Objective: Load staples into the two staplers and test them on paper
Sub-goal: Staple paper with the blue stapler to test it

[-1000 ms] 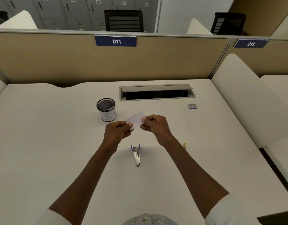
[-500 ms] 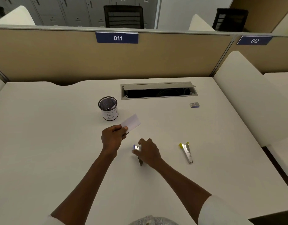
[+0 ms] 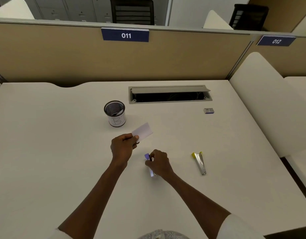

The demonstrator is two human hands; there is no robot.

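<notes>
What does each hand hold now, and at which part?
The left hand pinches the paper slip at its near left corner. The right hand grips the purple stapler around its middle, on the desk.

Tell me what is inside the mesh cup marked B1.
Inside the mesh cup, a pale curved piece leans against a dark object near the bottom; neither is clear enough to name. The cup's near wall and paper label hide whatever lies lower down.
</notes>
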